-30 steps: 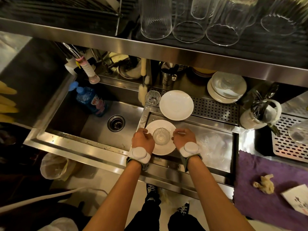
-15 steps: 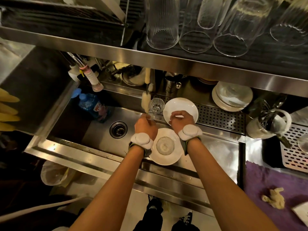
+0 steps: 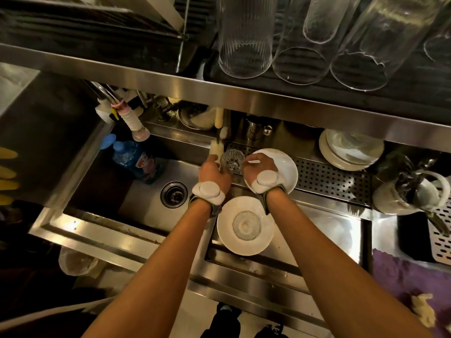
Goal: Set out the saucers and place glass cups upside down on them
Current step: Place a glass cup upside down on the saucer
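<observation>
A white saucer [image 3: 244, 245] lies on the steel drainboard near me, with a small glass cup [image 3: 246, 225] upside down in its middle. Farther back, a second white saucer [image 3: 289, 167] rests on the perforated drain tray, partly under my right wrist. Just left of it stands a second cut-glass cup [image 3: 231, 159]. My left hand [image 3: 211, 172] presses against its left side and the fingers of my right hand [image 3: 257, 165] close on its right side. The cup still stands on the tray.
The sink basin [image 3: 136, 206] with its drain [image 3: 173, 194] and a blue bottle [image 3: 133, 157] lies to the left. A stack of plates [image 3: 351, 150] and a cutlery mug [image 3: 412, 193] stand at the right. Tall glasses [image 3: 245, 37] hang over a steel shelf edge [image 3: 244, 98] overhead.
Both hands left the upturned cup on the near saucer and reached back, closing around the second glass cup beside the far saucer.
</observation>
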